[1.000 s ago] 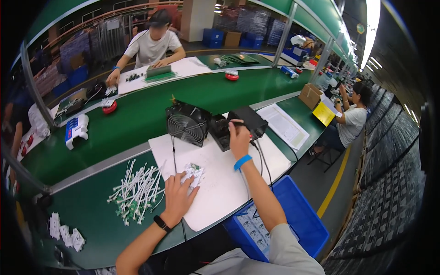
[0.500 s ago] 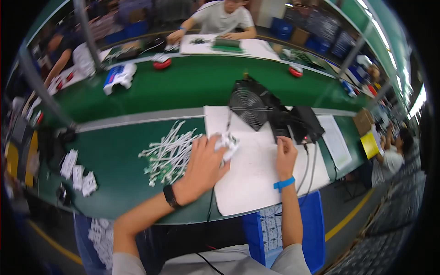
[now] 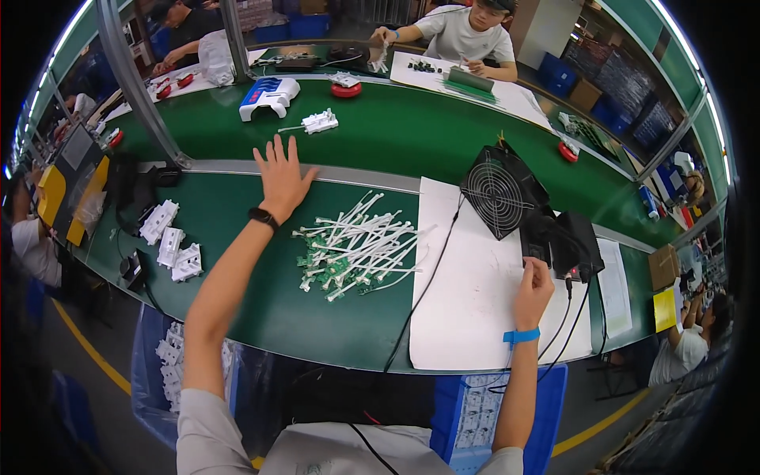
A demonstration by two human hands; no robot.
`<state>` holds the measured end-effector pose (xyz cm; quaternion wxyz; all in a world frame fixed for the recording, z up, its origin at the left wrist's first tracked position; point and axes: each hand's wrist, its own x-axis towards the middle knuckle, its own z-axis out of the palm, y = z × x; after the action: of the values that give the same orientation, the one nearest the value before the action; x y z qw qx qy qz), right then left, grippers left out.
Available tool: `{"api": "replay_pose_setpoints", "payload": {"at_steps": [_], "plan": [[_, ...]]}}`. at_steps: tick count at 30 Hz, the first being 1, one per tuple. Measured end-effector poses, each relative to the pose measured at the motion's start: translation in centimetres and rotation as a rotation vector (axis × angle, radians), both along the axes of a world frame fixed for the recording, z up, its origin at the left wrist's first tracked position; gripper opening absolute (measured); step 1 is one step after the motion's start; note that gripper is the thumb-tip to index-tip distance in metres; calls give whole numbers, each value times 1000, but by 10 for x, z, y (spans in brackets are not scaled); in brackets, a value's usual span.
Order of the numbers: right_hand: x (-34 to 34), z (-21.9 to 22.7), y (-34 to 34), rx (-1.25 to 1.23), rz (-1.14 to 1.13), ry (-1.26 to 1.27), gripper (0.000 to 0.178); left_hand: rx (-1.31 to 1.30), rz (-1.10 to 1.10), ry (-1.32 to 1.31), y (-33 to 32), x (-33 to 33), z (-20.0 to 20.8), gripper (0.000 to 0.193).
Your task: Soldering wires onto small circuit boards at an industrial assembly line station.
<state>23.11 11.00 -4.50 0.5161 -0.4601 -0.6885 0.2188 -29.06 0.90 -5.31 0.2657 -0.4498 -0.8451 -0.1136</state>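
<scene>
My left hand [image 3: 283, 178] reaches over the metal rail at the bench's far edge, fingers spread and holding nothing. Just beyond its fingertips a white plastic housing [image 3: 320, 121] with a short white cable lies on the green belt [image 3: 380, 142]. A heap of white cables with small green circuit boards [image 3: 356, 249] lies on the bench to the right of my left forearm. My right hand [image 3: 533, 297] is closed in a pinch at the front of a black device [image 3: 541, 236]. Whatever its fingertips hold is hidden. A black fan with a wire guard [image 3: 497, 199] stands behind that device.
Several white housings [image 3: 169, 245] sit at the bench's left. White paper [image 3: 455, 309] covers its right part. A blue bin [image 3: 546, 419] and a bagged bin of white parts [image 3: 170, 364] stand below. A co-worker [image 3: 473, 39] sits across the belt, where red round holders [image 3: 346, 89] rest.
My left hand has moved from beside the cable heap up to the belt and let go of the white housing, which now lies there. My right hand stays pinched near the black device.
</scene>
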Motion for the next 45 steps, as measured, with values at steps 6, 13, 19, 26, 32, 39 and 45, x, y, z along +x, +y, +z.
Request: {"api": "replay_pose_setpoints", "payload": {"at_steps": [6,13,19,26,32,39,45], "plan": [[-18,23,-28,26,215,-187,9,-380,-21,-43,-113,-5,46,69],[-149,67,-81,14,788,-258,21,-597,163,-528,-263,-9,85,96],[-250,46,-89,299,935,-472,33,-348,-261,-564,-294,-11,63,96],[-300,18,-95,340,879,-568,21,-239,-449,-545,-270,12,52,74],[-295,23,-110,375,792,-635,19,-209,-484,-410,-267,24,66,80],[-290,25,-110,291,736,-530,17,-326,-341,-499,-313,13,73,79],[-288,51,-114,354,698,-238,18,-202,-419,-416,-318,20,43,62]]}}
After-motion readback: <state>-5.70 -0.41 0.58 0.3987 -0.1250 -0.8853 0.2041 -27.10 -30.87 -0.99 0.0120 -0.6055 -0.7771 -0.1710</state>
